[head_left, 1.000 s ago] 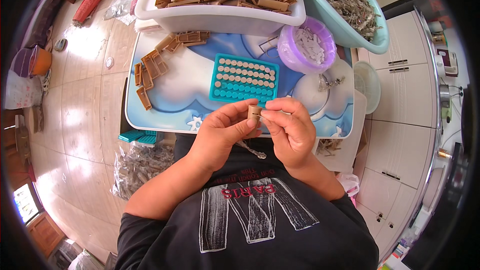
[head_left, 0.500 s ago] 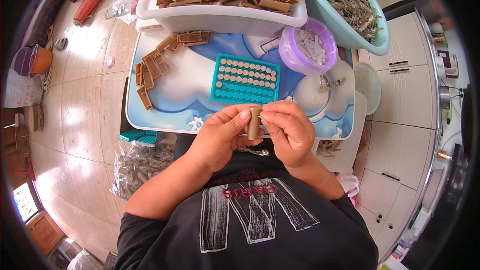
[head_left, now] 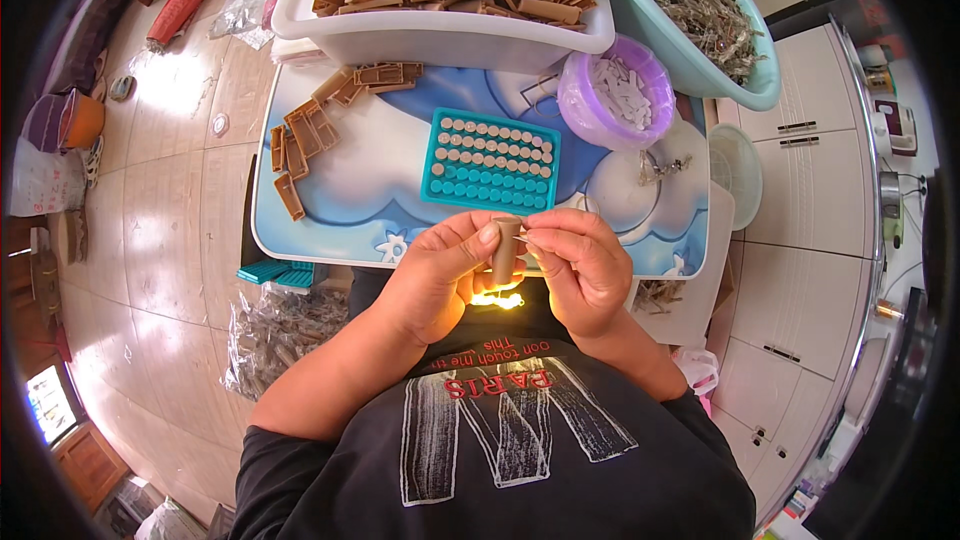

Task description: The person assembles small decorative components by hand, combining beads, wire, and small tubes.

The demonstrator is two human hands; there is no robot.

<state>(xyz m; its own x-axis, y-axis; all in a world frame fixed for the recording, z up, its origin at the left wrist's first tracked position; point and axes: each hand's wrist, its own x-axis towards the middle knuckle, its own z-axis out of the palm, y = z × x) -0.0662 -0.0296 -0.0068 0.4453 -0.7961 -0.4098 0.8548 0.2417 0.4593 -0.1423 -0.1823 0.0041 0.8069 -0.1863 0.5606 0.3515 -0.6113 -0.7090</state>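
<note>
My left hand point(head_left: 447, 258) holds a tan tube-shaped plastic casing point(head_left: 507, 250) upright between thumb and fingers, just past the table's near edge. Beside its upper right, my right hand point(head_left: 580, 258) pinches thumb and forefinger together; a small thin bit shows at the tips, too small to name. Under the casing, close to my black shirt, a little bundle of string lights point(head_left: 497, 298) glows bright yellow. Beyond my hands lies a teal tray point(head_left: 430, 187) with rows of small round pale pieces point(head_left: 482, 142); its nearer rows show bare teal pockets.
Tan half-casings point(head_left: 310, 128) lie along the table's point(head_left: 350, 165) left side. At the back stands a white bin point(head_left: 440, 45) heaped with more. A purple tub point(head_left: 585, 120) holds white strips; a mint basin point(head_left: 760, 80) holds tangled wires. Thin wire point(head_left: 660, 168) rests near the right.
The string lights under the casing were dark and now glow yellow. My right fingertips have drawn slightly away from the casing, which has shifted a little left.
</note>
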